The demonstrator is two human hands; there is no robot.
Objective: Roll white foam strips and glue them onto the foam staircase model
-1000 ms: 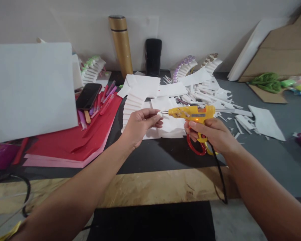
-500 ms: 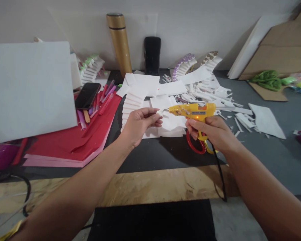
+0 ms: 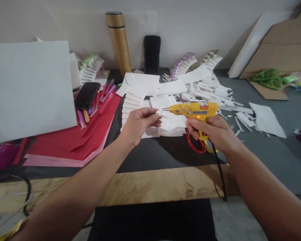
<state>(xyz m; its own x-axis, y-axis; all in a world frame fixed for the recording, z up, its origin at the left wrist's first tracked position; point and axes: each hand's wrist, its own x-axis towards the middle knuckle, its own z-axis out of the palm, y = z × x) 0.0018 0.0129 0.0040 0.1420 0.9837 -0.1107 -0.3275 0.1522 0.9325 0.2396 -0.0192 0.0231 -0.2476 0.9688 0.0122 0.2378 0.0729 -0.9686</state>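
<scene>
My right hand (image 3: 210,129) is wrapped round a yellow hot glue gun (image 3: 190,108), its metal nozzle pointing left and an orange light glowing on its side. Between the fingertips of my left hand (image 3: 145,120) is a small white paper piece (image 3: 159,113), mostly hidden by the fingers. The nozzle tip is close to this piece; whether it touches, I cannot tell. Beneath both hands lie white paper sheets (image 3: 174,124) and a row of folded white strips (image 3: 131,103). Scissors with red and yellow handles (image 3: 197,147) lie under my right hand.
White paper scraps (image 3: 215,95) spread at the back right. Red sheets (image 3: 65,142) with markers and a phone (image 3: 87,95) are on the left. A gold bottle (image 3: 119,43) and a black phone-like object (image 3: 152,55) stand by the wall. The gun's cord (image 3: 219,174) hangs over the table edge.
The glue gun has shifted slightly to the right, its nozzle drawing back a little from the white piece. My left hand stays almost in place.
</scene>
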